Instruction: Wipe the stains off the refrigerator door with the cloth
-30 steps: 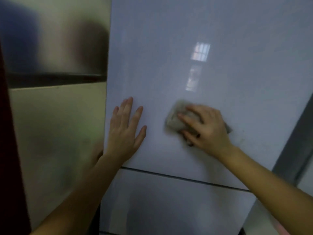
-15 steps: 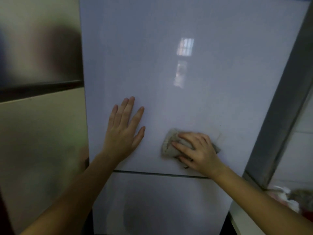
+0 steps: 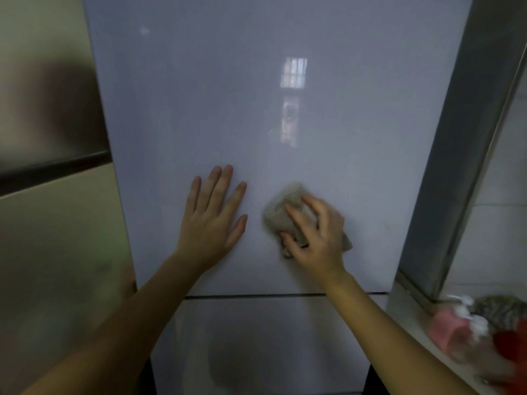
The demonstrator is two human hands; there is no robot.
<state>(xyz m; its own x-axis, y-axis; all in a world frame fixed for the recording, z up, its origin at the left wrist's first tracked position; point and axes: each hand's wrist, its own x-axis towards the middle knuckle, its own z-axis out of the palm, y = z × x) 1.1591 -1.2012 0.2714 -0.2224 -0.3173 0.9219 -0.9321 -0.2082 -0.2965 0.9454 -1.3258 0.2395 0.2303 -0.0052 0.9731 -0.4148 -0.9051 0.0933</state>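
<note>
The right hand presses the bunched cloth on the refrigerator door, just above the door's bottom edge, to rub stains away. The left hand lies flat and wide open beside it, probably to steady the door.

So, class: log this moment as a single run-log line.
phase: wiping | right hand: pressing cloth on refrigerator door | left hand: flat on door, empty
</note>
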